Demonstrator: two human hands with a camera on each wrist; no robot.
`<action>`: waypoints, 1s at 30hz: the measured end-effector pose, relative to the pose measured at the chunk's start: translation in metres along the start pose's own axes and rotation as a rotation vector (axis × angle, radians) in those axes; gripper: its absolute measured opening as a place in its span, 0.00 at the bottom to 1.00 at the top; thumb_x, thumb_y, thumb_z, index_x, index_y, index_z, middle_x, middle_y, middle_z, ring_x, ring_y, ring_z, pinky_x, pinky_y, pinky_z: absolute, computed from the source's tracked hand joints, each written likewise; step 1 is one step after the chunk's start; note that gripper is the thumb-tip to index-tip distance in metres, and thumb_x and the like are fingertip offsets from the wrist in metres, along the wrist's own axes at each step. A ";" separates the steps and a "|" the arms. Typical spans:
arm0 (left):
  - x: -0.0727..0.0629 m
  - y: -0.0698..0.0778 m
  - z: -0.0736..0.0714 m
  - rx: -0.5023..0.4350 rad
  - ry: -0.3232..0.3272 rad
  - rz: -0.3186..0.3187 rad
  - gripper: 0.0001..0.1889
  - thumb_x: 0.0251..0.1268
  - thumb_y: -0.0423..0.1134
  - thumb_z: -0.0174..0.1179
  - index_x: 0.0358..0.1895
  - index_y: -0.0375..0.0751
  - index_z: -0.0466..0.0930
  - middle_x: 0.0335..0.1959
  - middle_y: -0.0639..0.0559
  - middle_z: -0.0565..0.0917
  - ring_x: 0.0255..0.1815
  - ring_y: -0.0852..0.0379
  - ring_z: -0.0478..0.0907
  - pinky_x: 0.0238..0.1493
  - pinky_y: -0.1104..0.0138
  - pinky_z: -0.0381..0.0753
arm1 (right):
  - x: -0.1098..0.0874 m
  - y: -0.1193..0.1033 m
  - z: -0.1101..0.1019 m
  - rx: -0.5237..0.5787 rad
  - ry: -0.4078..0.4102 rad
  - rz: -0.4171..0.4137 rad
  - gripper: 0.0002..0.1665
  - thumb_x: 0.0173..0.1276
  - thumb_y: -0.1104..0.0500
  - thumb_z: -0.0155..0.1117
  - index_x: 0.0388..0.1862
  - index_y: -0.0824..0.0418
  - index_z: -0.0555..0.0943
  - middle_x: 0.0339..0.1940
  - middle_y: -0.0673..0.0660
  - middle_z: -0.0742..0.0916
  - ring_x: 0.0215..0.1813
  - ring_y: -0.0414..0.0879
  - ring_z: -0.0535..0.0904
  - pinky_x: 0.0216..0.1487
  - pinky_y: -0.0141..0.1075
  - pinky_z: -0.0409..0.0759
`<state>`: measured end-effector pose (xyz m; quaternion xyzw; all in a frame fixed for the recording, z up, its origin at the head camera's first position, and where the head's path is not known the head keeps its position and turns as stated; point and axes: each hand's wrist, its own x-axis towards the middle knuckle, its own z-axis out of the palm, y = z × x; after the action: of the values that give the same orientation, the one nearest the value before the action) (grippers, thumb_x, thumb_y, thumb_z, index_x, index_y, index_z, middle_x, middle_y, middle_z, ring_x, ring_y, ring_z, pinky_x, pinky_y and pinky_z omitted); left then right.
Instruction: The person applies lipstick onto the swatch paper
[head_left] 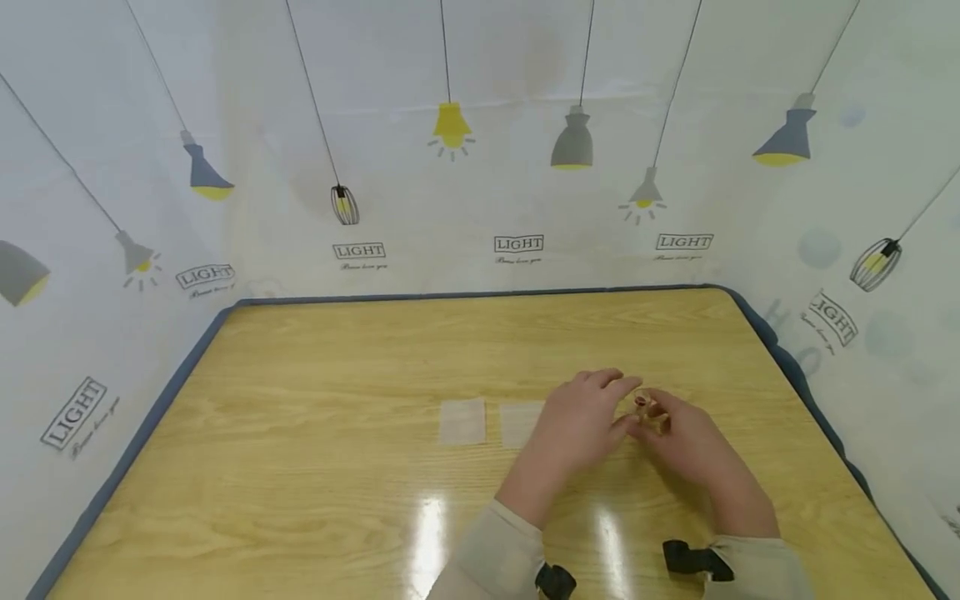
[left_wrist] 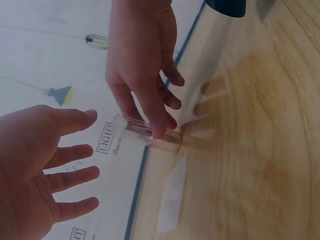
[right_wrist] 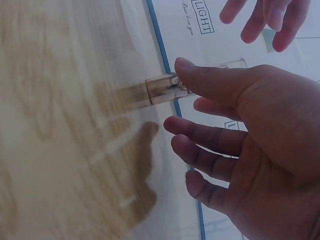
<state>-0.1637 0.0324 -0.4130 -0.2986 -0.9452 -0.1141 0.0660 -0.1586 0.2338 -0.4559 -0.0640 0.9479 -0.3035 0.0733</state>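
Observation:
A small clear bottle or tube (head_left: 642,402) with a pinkish-copper tint stands upright on the table, towards the right; its exact kind cannot be told. My right hand (head_left: 686,442) pinches it between thumb and forefinger, as the see-through body (left_wrist: 167,141) shows in the left wrist view. Just to the left, my left hand (head_left: 581,417) has its fingers spread around the air beside the bottle. In the left wrist view that left hand (left_wrist: 45,170) holds nothing and appears apart from the bottle. Seen from the right wrist, the bottle's lower part (right_wrist: 162,89) sits below the thumb.
Two pale square sheets (head_left: 462,422) lie side by side on the wooden table (head_left: 300,475), the right one (head_left: 517,423) partly covered by my left hand. A wall covering (head_left: 412,200) printed with lamps surrounds the far and side edges. Black straps (head_left: 693,560) show at the sleeves.

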 end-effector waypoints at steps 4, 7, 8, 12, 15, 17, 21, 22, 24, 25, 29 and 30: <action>0.013 0.007 0.011 -0.153 -0.031 -0.071 0.25 0.81 0.55 0.60 0.77 0.63 0.74 0.75 0.58 0.78 0.72 0.55 0.79 0.61 0.65 0.87 | -0.001 0.006 -0.001 0.020 -0.004 0.024 0.44 0.77 0.45 0.69 0.78 0.71 0.68 0.52 0.66 0.88 0.50 0.57 0.85 0.50 0.54 0.85; 0.019 0.009 0.018 -0.244 -0.026 -0.126 0.23 0.81 0.53 0.60 0.75 0.63 0.76 0.74 0.58 0.79 0.71 0.56 0.80 0.62 0.64 0.87 | 0.000 0.009 0.000 0.029 -0.008 0.019 0.42 0.77 0.47 0.69 0.78 0.72 0.69 0.51 0.65 0.89 0.50 0.56 0.84 0.51 0.54 0.85; 0.020 0.010 0.020 -0.265 -0.026 -0.143 0.23 0.81 0.52 0.60 0.75 0.64 0.76 0.74 0.58 0.79 0.71 0.56 0.80 0.62 0.65 0.87 | 0.001 0.009 0.001 0.026 -0.005 0.008 0.40 0.78 0.49 0.69 0.77 0.72 0.71 0.51 0.65 0.89 0.49 0.57 0.85 0.51 0.54 0.85; 0.021 0.013 0.030 -0.323 -0.030 -0.180 0.21 0.80 0.47 0.62 0.73 0.64 0.79 0.72 0.59 0.81 0.70 0.59 0.81 0.64 0.67 0.85 | 0.004 0.010 0.002 0.027 -0.002 -0.024 0.29 0.78 0.58 0.65 0.71 0.73 0.76 0.51 0.68 0.89 0.51 0.60 0.86 0.52 0.57 0.85; 0.020 0.016 0.036 -0.332 -0.012 -0.182 0.21 0.80 0.46 0.63 0.71 0.63 0.80 0.70 0.59 0.82 0.69 0.60 0.82 0.64 0.68 0.85 | 0.005 0.010 0.003 0.027 0.005 -0.034 0.23 0.76 0.63 0.64 0.65 0.74 0.79 0.50 0.68 0.89 0.51 0.62 0.86 0.53 0.58 0.85; 0.019 0.017 0.039 -0.336 0.016 -0.173 0.20 0.80 0.45 0.63 0.70 0.61 0.82 0.67 0.59 0.84 0.66 0.60 0.83 0.62 0.69 0.85 | 0.005 0.010 0.004 0.022 0.011 -0.037 0.20 0.76 0.63 0.64 0.62 0.72 0.81 0.48 0.68 0.89 0.50 0.61 0.86 0.52 0.58 0.85; 0.018 0.016 0.044 -0.375 0.073 -0.163 0.17 0.80 0.43 0.64 0.67 0.58 0.84 0.61 0.58 0.88 0.58 0.62 0.87 0.54 0.73 0.86 | 0.006 0.010 0.006 0.016 0.024 -0.044 0.14 0.76 0.62 0.65 0.55 0.69 0.83 0.45 0.65 0.89 0.48 0.58 0.86 0.49 0.57 0.85; 0.018 0.015 0.045 -0.394 0.086 -0.164 0.16 0.80 0.43 0.64 0.66 0.56 0.85 0.59 0.58 0.89 0.57 0.62 0.87 0.52 0.74 0.86 | 0.006 0.010 0.006 0.012 0.027 -0.047 0.13 0.76 0.61 0.65 0.54 0.68 0.84 0.45 0.65 0.90 0.47 0.58 0.86 0.49 0.57 0.85; 0.018 0.015 0.046 -0.436 0.105 -0.172 0.15 0.79 0.41 0.64 0.64 0.55 0.86 0.57 0.58 0.90 0.54 0.63 0.87 0.49 0.76 0.85 | 0.005 0.010 0.007 0.006 0.032 -0.052 0.13 0.76 0.60 0.66 0.53 0.66 0.84 0.44 0.64 0.90 0.47 0.58 0.86 0.49 0.57 0.85; 0.018 0.014 0.046 -0.451 0.114 -0.176 0.15 0.79 0.41 0.64 0.63 0.55 0.87 0.56 0.58 0.90 0.54 0.64 0.88 0.48 0.78 0.84 | 0.005 0.009 0.007 0.004 0.034 -0.054 0.13 0.76 0.59 0.67 0.54 0.66 0.84 0.44 0.63 0.90 0.46 0.58 0.86 0.49 0.56 0.85; 0.017 0.013 0.047 -0.527 0.139 -0.193 0.14 0.79 0.39 0.64 0.62 0.51 0.87 0.55 0.57 0.91 0.53 0.64 0.88 0.46 0.80 0.83 | 0.005 0.008 0.006 -0.002 0.033 -0.055 0.17 0.77 0.55 0.69 0.57 0.65 0.85 0.45 0.63 0.90 0.46 0.56 0.86 0.48 0.55 0.84; 0.017 0.012 0.047 -0.551 0.140 -0.201 0.14 0.78 0.39 0.64 0.62 0.51 0.88 0.55 0.57 0.91 0.52 0.65 0.88 0.45 0.80 0.83 | 0.005 0.008 0.006 0.000 0.031 -0.050 0.18 0.77 0.54 0.69 0.58 0.64 0.85 0.46 0.63 0.90 0.46 0.56 0.85 0.48 0.54 0.84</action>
<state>-0.1731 0.0631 -0.4526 -0.2018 -0.8966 -0.3925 0.0360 -0.1628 0.2358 -0.4661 -0.0831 0.9470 -0.3061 0.0508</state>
